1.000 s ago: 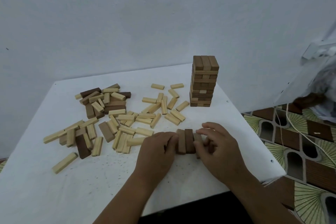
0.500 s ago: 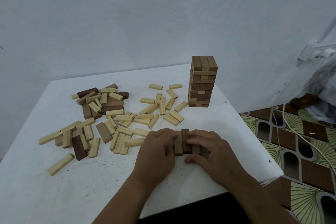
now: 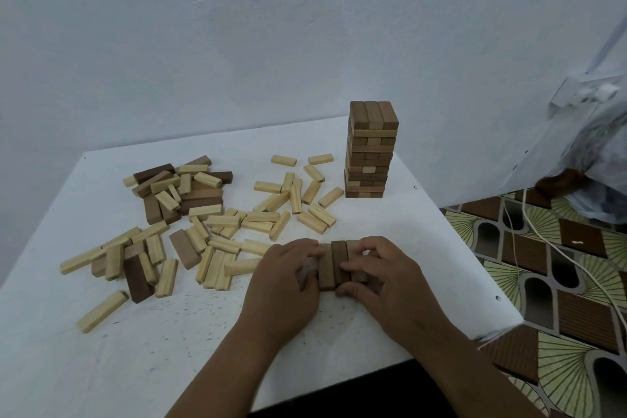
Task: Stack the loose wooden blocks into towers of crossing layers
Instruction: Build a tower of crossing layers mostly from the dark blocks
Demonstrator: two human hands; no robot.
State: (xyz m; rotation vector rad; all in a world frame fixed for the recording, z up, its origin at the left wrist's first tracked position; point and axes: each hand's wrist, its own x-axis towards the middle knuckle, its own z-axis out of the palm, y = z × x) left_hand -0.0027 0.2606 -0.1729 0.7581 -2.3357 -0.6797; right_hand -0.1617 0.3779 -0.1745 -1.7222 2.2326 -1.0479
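A short row of dark brown blocks point(image 3: 334, 265) lies side by side on the white table point(image 3: 163, 343) near its front edge. My left hand point(image 3: 285, 278) holds the row from the left with curled fingers. My right hand point(image 3: 386, 278) grips it from the right, thumb at the front, fingers over the top. A finished tower of crossing layers point(image 3: 371, 149) stands at the back right. Loose pale and dark blocks point(image 3: 203, 224) lie scattered to the left and behind my hands.
A single pale block point(image 3: 101, 310) lies apart at the front left. The table's right edge drops to a patterned floor point(image 3: 556, 275) with white cables point(image 3: 543, 237). A plastic bag point(image 3: 597, 159) sits at the far right. A plain wall rises behind.
Both hands have closed in tighter on the row of dark blocks, the right fingers curling over its top. The row itself has stayed in place.
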